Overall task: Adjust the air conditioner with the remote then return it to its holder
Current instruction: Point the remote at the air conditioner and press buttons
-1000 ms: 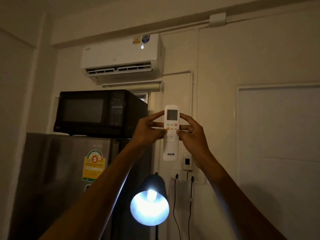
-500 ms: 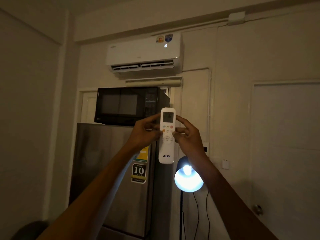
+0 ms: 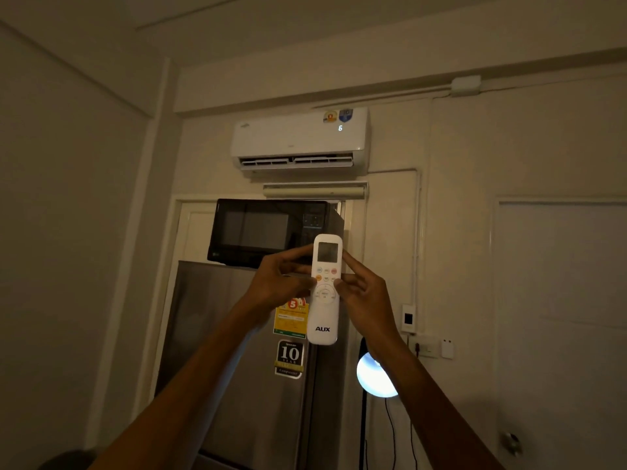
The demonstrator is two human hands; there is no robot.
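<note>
A white AUX remote [image 3: 324, 313] stands upright in front of me, screen on top, held from both sides. My left hand [image 3: 276, 281] grips its left edge, the thumb resting near the coloured buttons. My right hand [image 3: 364, 293] grips its right edge, thumb on the button area. High on the wall above hangs the white air conditioner [image 3: 298, 140], its flap open and a lit digit showing on its front. A small white holder-like box [image 3: 409, 317] is fixed to the wall right of my right hand; whether it is the remote's holder I cannot tell.
A black microwave [image 3: 268, 232] sits on a steel fridge [image 3: 237, 351] with stickers, behind my hands. A lit lamp [image 3: 375, 378] glows below my right wrist, cables hanging under a wall socket [image 3: 425, 347]. A white door [image 3: 559, 317] with a knob is at right.
The view has swung left and upward, so the air conditioner and fridge sit nearer the centre. Both hands still hold the remote upright; the remote's screen now looks blank.
</note>
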